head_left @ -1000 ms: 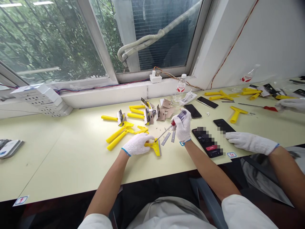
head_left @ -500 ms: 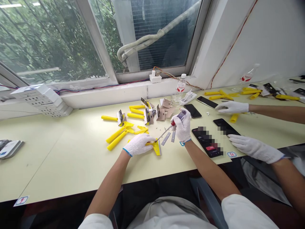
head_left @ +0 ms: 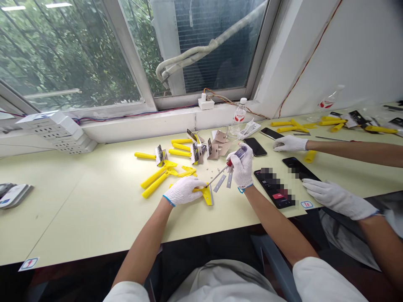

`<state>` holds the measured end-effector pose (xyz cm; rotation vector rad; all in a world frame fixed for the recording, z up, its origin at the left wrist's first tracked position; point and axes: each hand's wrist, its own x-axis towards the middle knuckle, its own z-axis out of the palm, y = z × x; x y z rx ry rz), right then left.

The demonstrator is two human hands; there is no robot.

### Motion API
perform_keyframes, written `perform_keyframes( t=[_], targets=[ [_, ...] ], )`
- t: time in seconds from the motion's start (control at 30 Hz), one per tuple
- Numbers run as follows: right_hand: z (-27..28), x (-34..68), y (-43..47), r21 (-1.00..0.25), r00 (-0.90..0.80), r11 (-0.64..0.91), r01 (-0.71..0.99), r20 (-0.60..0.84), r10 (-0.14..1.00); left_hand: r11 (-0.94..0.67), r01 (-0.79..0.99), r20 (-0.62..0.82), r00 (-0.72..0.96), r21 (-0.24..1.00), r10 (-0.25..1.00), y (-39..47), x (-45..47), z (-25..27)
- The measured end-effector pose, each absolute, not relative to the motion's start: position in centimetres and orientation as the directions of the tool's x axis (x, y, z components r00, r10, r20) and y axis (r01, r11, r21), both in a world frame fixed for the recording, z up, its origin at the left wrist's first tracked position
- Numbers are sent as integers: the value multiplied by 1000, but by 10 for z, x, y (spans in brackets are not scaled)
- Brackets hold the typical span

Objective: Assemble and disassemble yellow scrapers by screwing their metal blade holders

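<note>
My left hand (head_left: 184, 191), in a white knit glove, is closed on a yellow scraper (head_left: 207, 196) lying on the table, its wide head pointing right with a metal blade along the edge. In my gloved right hand (head_left: 242, 167) is a screwdriver (head_left: 238, 155) with a red and clear handle. The shaft slants down to the left, its tip at the scraper head. Two flat metal blades (head_left: 219, 183) with holes lie just right of the scraper, and several tiny screws (head_left: 212, 170) lie beyond them.
Yellow handles (head_left: 155, 184) and carded scrapers (head_left: 182, 153) lie behind my left hand. A phone (head_left: 274, 188) is right of my right hand. A bottle (head_left: 239, 112) stands near the window. A co-worker's gloved hands (head_left: 340, 199) are at the right. Stacked white boxes (head_left: 59, 132) stand at the left.
My hands, the scraper and the screwdriver stay nearly in place. The co-worker's far hand has moved left, towards the small items by the phones.
</note>
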<state>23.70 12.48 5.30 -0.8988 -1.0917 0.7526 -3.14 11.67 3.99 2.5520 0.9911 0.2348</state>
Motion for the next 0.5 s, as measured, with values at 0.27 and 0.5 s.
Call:
perform_keyframes(
  t=[0.27, 0.5],
  targets=[
    [48, 240, 128, -886, 278, 461, -39, 434, 857, -697, 607, 43, 742, 381, 669, 118, -32, 35],
    [61, 236, 128, -859, 72, 513, -8, 511, 857, -687, 622, 22, 735, 375, 678, 117, -32, 38]
  ],
)
